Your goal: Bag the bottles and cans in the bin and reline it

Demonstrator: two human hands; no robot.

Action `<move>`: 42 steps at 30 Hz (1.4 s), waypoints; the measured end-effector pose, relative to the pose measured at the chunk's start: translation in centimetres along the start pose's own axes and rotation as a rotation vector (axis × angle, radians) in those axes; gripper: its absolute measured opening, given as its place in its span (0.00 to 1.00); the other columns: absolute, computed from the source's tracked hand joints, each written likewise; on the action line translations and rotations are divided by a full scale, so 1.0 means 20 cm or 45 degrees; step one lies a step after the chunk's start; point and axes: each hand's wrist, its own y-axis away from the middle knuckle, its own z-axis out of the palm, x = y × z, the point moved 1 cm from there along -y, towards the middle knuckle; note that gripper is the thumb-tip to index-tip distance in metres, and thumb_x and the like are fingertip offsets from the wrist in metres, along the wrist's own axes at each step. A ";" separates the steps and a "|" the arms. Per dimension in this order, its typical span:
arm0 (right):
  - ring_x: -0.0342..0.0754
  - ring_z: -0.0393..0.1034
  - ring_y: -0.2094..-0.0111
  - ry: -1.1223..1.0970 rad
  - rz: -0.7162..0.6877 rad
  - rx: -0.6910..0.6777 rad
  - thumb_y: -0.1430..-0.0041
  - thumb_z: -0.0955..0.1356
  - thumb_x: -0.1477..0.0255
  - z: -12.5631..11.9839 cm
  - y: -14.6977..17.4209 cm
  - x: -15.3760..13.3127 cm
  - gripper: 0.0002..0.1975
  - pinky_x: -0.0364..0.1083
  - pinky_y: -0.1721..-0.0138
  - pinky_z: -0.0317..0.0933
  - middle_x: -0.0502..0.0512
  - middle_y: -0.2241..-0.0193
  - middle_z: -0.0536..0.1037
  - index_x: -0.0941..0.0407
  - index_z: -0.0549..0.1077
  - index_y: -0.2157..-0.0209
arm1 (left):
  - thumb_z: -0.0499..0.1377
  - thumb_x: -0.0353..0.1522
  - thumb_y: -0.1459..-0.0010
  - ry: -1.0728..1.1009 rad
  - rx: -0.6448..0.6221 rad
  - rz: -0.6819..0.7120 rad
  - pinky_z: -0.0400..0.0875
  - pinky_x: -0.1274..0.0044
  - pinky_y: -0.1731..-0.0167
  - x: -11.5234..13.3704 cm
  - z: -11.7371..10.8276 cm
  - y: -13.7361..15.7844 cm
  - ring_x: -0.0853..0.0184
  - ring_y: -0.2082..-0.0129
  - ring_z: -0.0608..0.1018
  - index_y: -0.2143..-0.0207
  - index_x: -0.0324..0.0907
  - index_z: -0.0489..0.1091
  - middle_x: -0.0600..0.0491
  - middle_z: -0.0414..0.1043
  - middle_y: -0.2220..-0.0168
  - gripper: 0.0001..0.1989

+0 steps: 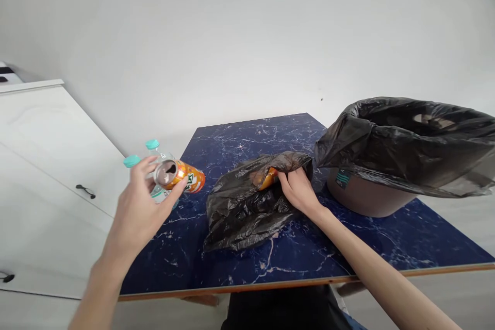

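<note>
My left hand (139, 206) is closed around an orange soda can (189, 178), tilted with its opened top toward me. Just behind that hand stand two clear plastic bottles with teal caps (152, 144), their lower parts mostly hidden. A black plastic bag (235, 206) lies crumpled on the table with its mouth facing me. My right hand (299, 188) grips the upper rim of this bag, the fingertips partly hidden by the film. Inside the mouth shows part of another orange item (268, 179), which looks like a can.
A brownish bin (367, 198) lined with a black bag (410, 160) stands at the right of the blue marble-patterned table (255, 134). Left of the table is a white cabinet (50, 165) with dark handles. A pale wall (247, 36) rises behind.
</note>
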 end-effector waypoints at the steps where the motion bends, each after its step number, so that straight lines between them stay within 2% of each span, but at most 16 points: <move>1: 0.66 0.70 0.42 -0.001 -0.005 -0.007 0.22 0.57 0.62 0.00 0.00 0.00 0.22 0.66 0.38 0.64 0.71 0.46 0.78 0.59 0.74 0.43 | 0.67 0.49 0.39 -0.091 -0.081 0.004 0.79 0.52 0.43 -0.03 0.03 -0.02 0.43 0.40 0.81 0.29 0.48 0.57 0.40 0.73 0.34 0.41; 5: 0.67 0.70 0.41 0.001 0.002 -0.029 0.22 0.57 0.62 0.00 0.00 -0.01 0.22 0.66 0.37 0.63 0.71 0.47 0.78 0.60 0.75 0.45 | 0.59 0.49 0.33 -0.285 -0.235 0.039 0.79 0.55 0.47 -0.11 0.17 -0.09 0.39 0.39 0.79 0.27 0.38 0.51 0.30 0.72 0.36 0.42; 10: 0.67 0.70 0.41 0.007 0.009 -0.053 0.22 0.57 0.62 -0.01 0.00 -0.01 0.22 0.65 0.37 0.63 0.71 0.47 0.78 0.60 0.75 0.44 | 0.56 0.47 0.29 -0.363 -0.333 0.030 0.78 0.57 0.49 -0.19 0.31 -0.14 0.38 0.38 0.78 0.25 0.32 0.46 0.25 0.70 0.35 0.42; 15: 0.66 0.71 0.42 0.015 0.007 -0.075 0.22 0.57 0.63 -0.01 0.00 -0.02 0.23 0.64 0.38 0.64 0.71 0.47 0.79 0.61 0.75 0.44 | 0.56 0.46 0.28 -0.382 -0.372 -0.024 0.78 0.58 0.48 -0.19 0.35 -0.16 0.37 0.34 0.75 0.25 0.31 0.45 0.25 0.60 0.28 0.41; 21: 0.67 0.73 0.43 0.039 -0.002 -0.075 0.23 0.57 0.63 -0.01 0.00 -0.03 0.22 0.64 0.39 0.65 0.72 0.47 0.80 0.61 0.76 0.46 | 0.56 0.47 0.28 -0.453 -0.361 -0.034 0.79 0.59 0.53 -0.17 0.35 -0.17 0.36 0.40 0.80 0.25 0.30 0.45 0.24 0.66 0.32 0.42; 23: 0.67 0.74 0.44 0.054 -0.008 -0.065 0.22 0.57 0.63 -0.02 0.00 -0.03 0.22 0.64 0.40 0.66 0.72 0.48 0.81 0.61 0.76 0.46 | 0.58 0.47 0.29 -0.491 -0.338 -0.035 0.79 0.59 0.56 -0.17 0.34 -0.15 0.35 0.44 0.82 0.25 0.30 0.44 0.24 0.70 0.35 0.44; 25: 0.67 0.74 0.45 0.072 -0.013 -0.049 0.22 0.57 0.64 -0.02 0.00 -0.04 0.22 0.63 0.42 0.67 0.72 0.49 0.81 0.62 0.76 0.47 | 0.59 0.47 0.30 -0.509 -0.216 0.060 0.80 0.58 0.55 -0.16 0.32 -0.09 0.36 0.45 0.82 0.25 0.30 0.46 0.24 0.71 0.37 0.45; 27: 0.68 0.75 0.46 0.090 -0.027 -0.035 0.22 0.58 0.64 -0.03 0.00 -0.04 0.22 0.63 0.43 0.68 0.72 0.50 0.81 0.62 0.77 0.47 | 0.59 0.47 0.31 -0.483 -0.018 0.243 0.78 0.56 0.50 -0.14 0.29 -0.01 0.36 0.40 0.78 0.28 0.31 0.53 0.26 0.70 0.37 0.40; 29: 0.69 0.74 0.45 0.108 -0.049 -0.025 0.23 0.58 0.64 -0.03 0.00 -0.05 0.22 0.63 0.41 0.66 0.73 0.49 0.81 0.63 0.77 0.47 | 0.58 0.45 0.29 -0.367 0.057 0.415 0.77 0.57 0.47 -0.11 0.29 0.08 0.41 0.40 0.78 0.31 0.37 0.61 0.32 0.71 0.38 0.31; 30: 0.69 0.74 0.44 0.118 -0.061 -0.023 0.23 0.59 0.64 -0.03 0.00 -0.05 0.22 0.64 0.39 0.65 0.73 0.48 0.81 0.63 0.78 0.47 | 0.56 0.44 0.28 -0.266 0.001 0.461 0.78 0.60 0.48 -0.11 0.29 0.12 0.46 0.44 0.81 0.33 0.40 0.64 0.36 0.73 0.41 0.27; 32: 0.70 0.74 0.43 0.140 -0.086 -0.030 0.23 0.60 0.63 -0.02 0.01 -0.05 0.22 0.64 0.38 0.64 0.73 0.48 0.82 0.63 0.78 0.46 | 0.54 0.43 0.26 -0.032 -0.228 0.464 0.81 0.66 0.55 -0.11 0.34 0.20 0.56 0.55 0.84 0.36 0.45 0.66 0.43 0.76 0.46 0.22; 33: 0.69 0.74 0.43 0.151 -0.101 -0.042 0.23 0.61 0.63 -0.02 0.01 -0.05 0.21 0.64 0.38 0.65 0.72 0.48 0.82 0.62 0.78 0.46 | 0.53 0.43 0.26 0.069 -0.334 0.435 0.81 0.68 0.59 -0.12 0.37 0.22 0.60 0.59 0.85 0.36 0.46 0.65 0.44 0.77 0.48 0.21; 35: 0.69 0.76 0.45 0.168 -0.146 -0.086 0.24 0.62 0.63 -0.01 0.01 -0.06 0.20 0.62 0.40 0.67 0.71 0.49 0.83 0.61 0.79 0.46 | 0.53 0.44 0.26 0.184 -0.451 0.340 0.81 0.69 0.63 -0.16 0.42 0.25 0.61 0.63 0.85 0.35 0.45 0.64 0.44 0.77 0.48 0.23; 39: 0.64 0.77 0.45 0.192 -0.284 -0.225 0.26 0.64 0.67 -0.02 0.02 -0.07 0.18 0.57 0.41 0.68 0.65 0.47 0.83 0.58 0.78 0.43 | 0.53 0.47 0.28 0.247 -0.501 0.121 0.80 0.67 0.63 -0.25 0.49 0.23 0.57 0.62 0.86 0.31 0.41 0.60 0.44 0.80 0.55 0.30; 42: 0.65 0.74 0.41 0.237 -0.347 -0.299 0.30 0.65 0.72 -0.01 0.02 -0.08 0.24 0.59 0.38 0.65 0.66 0.42 0.80 0.57 0.72 0.35 | 0.53 0.48 0.29 0.245 -0.482 0.041 0.80 0.67 0.64 -0.29 0.50 0.22 0.56 0.63 0.86 0.30 0.40 0.58 0.45 0.81 0.57 0.33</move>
